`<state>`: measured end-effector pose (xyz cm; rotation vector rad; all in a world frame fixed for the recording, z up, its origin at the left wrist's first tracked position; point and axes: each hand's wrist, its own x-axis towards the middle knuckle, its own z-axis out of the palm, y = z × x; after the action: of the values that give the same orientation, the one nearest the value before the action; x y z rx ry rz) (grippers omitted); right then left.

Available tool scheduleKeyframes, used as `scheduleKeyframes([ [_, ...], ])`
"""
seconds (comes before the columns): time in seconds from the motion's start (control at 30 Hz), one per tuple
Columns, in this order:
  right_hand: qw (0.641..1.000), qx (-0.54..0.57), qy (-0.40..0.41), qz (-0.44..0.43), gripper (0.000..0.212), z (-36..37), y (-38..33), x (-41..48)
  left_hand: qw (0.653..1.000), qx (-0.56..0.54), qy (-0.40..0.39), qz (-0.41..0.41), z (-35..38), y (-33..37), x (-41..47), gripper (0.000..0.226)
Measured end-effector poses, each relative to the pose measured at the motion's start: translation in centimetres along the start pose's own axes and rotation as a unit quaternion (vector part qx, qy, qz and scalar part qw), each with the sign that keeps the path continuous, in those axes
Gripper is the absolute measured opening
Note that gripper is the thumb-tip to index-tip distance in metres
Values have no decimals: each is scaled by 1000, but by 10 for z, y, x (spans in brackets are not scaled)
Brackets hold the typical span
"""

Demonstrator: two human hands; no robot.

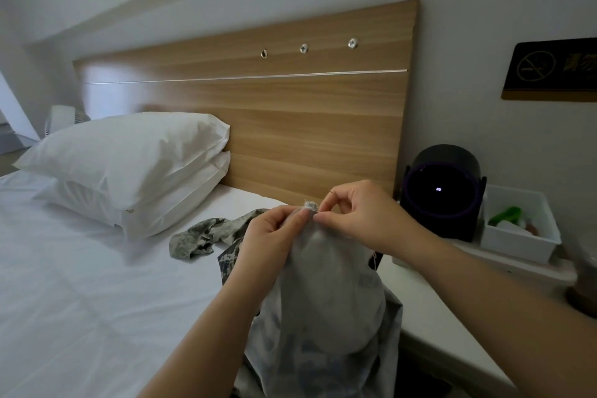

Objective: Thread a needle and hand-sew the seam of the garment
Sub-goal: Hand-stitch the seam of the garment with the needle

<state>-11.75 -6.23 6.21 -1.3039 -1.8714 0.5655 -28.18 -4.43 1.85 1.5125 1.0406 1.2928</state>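
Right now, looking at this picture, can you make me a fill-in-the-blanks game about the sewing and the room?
1. The left hand and the right hand both pinch the pale grey cloth garment at its ____ edge.
2. ____ plump white pillows lie stacked together.
3. The round black gadget stands on the ____ side of the brown wooden headboard.
4. The white plastic bin holds something bright ____.

Missing words: top; two; right; green.
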Motion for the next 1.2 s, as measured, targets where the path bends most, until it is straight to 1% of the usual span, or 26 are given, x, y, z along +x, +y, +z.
scheduleKeyframes([
  [0.07, 997, 73, -23, -14, 12, -6, -7, -5, 1000, 2, 2, -12, 1, -2, 2, 13],
  [0.13, 985, 172, -1, -23, 13, -15, -16, -7, 999, -3, 13, -32, 2, -6, 4, 15],
  [0.2, 971, 234, 34, -37, 21, -24, -24, -6, 998, -8, 23, -57, 1, -9, 7, 18],
  [0.27, 952, 301, 42, -46, 23, -30, -32, -6, 997, -8, 31, -77, 2, -13, 10, 20],
  [0.3, 935, 351, 35, -47, 19, -32, -35, -6, 996, -6, 36, -82, 2, -15, 12, 20],
  [0.37, 886, 463, 13, -35, 10, -33, -42, -6, 995, 4, 42, -90, 3, -18, 15, 19],
  [0.43, 839, 544, -12, -9, 9, -32, -46, -7, 994, 15, 45, -96, 2, -21, 17, 16],
  [0.5, 811, 583, -46, 16, 9, -31, -47, -8, 993, 26, 50, -101, 2, -23, 19, 15],
  [0.67, 758, 633, -139, 75, 10, -35, -48, -12, 991, 47, 71, -107, -2, -28, 24, 15],
  [0.83, 673, 694, -235, 98, 6, -40, -53, -15, 987, 68, 87, -116, -5, -32, 27, 13],
  [0.93, 597, 716, -350, 90, 9, -43, -50, -15, 986, 80, 90, -117, -6, -33, 27, 14],
  [0.97, 603, 697, -378, 88, 11, -44, -48, -14, 986, 80, 91, -118, -6, -34, 27, 14],
  [1.0, 648, 650, -388, 81, 16, -44, -44, -13, 986, 78, 91, -119, -6, -34, 27, 15],
  [1.03, 730, 566, -375, 77, 21, -45, -39, -12, 987, 72, 89, -117, -6, -33, 26, 15],
  [1.07, 824, 444, -341, 84, 23, -45, -35, -11, 988, 64, 84, -112, -6, -32, 24, 16],
  [1.1, 903, 297, -293, 101, 23, -43, -30, -10, 990, 61, 77, -102, -6, -32, 23, 16],
  [1.13, 953, 153, -231, 121, 24, -41, -24, -8, 992, 65, 72, -87, -6, -31, 21, 16],
  [1.17, 974, 47, -174, 134, 24, -37, -17, -7, 993, 73, 69, -70, -7, -31, 19, 17],
  [1.2, 982, -9, -126, 138, 22, -32, -10, -6, 993, 79, 67, -53, -8, -30, 17, 17],
])
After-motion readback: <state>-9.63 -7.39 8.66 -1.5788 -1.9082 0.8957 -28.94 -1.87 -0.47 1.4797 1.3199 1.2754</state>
